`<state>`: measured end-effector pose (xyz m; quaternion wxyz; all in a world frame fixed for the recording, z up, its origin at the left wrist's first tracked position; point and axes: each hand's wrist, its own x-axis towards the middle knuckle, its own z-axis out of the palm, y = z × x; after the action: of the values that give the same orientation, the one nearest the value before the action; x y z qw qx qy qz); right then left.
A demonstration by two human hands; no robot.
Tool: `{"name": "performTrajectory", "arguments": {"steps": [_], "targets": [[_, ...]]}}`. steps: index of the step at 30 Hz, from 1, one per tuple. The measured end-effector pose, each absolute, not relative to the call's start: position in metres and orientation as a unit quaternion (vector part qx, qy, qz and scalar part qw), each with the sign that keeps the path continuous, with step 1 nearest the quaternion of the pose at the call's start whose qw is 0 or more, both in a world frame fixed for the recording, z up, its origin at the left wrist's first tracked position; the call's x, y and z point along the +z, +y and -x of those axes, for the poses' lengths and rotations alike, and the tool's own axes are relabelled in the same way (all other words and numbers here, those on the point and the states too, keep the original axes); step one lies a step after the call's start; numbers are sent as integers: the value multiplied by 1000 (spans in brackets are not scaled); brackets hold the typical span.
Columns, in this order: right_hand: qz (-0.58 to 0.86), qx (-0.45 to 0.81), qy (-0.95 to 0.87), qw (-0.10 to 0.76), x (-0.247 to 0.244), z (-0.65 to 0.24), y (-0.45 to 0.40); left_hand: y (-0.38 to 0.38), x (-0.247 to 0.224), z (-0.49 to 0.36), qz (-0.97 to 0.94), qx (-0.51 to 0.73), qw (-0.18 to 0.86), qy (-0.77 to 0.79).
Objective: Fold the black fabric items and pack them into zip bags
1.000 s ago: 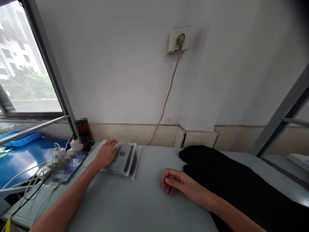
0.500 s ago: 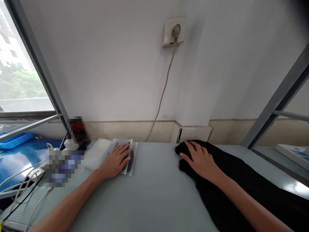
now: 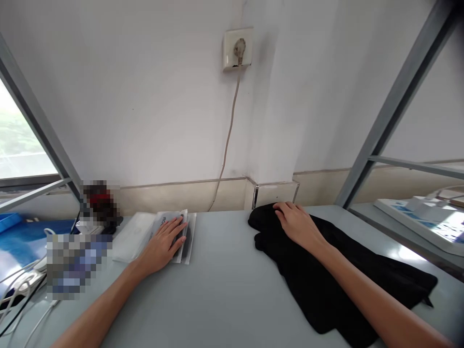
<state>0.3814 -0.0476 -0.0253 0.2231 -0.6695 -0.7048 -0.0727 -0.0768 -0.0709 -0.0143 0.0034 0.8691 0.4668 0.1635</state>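
My left hand (image 3: pixel 162 245) lies with its fingers spread on flat plastic packets (image 3: pixel 188 240) that show dark contents and some lettering. Clear plastic bags (image 3: pixel 134 235) lie just left of them, partly under the hand. On the right, black cloth (image 3: pixel 308 285) is spread over the grey table (image 3: pixel 224 290). My right hand (image 3: pixel 299 224) rests on the upper part of this cloth, palm down, its fingers partly bent and close together but not wrapped round anything visible.
Cables and a power strip (image 3: pixel 27 280) are at the left, beside blurred items. A blue tray (image 3: pixel 9 221) lies beyond. Metal frame posts (image 3: pixel 357 179) rise at both sides. A cord (image 3: pixel 228 140) hangs from the wall socket (image 3: pixel 237 49). White-and-blue boxes (image 3: pixel 416 217) are at the far right.
The view has turned to the right, showing more of the cloth's right end. My right hand's fingers have drawn closer together; my left hand remains on the packets.
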Motion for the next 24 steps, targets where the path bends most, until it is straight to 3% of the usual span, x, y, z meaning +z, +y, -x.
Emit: {"name": "performTrajectory", "arguments": {"steps": [15, 24], "targets": [[633, -102, -737, 213, -50, -393, -37, -69, -17, 79, -872, 161, -7, 461], [620, -173, -713, 280, -39, -391, -40, -68, -17, 79, -872, 153, -13, 464]]}}
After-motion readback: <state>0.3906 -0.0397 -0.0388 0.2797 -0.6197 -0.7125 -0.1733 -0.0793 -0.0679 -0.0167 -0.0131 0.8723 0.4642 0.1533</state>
